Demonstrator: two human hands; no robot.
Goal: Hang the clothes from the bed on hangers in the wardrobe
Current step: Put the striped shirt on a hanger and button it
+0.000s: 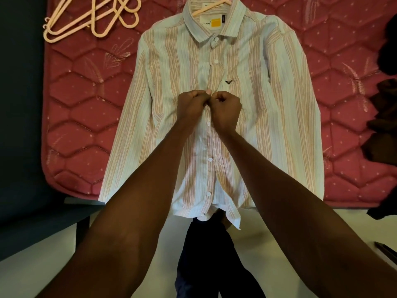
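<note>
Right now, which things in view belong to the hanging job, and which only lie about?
In the job:
striped shirt, pinched at its placket by left hand and right hand
hanger in its collar
spare pink hangers
dark clothes

Lying about:
red quilted mattress

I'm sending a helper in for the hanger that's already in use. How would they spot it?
On the red quilted mattress lies a striped shirt, which both hands are buttoning. The used hanger pokes out of its collar, unlike the loose pink hangers piled at the mattress's top left.
</note>
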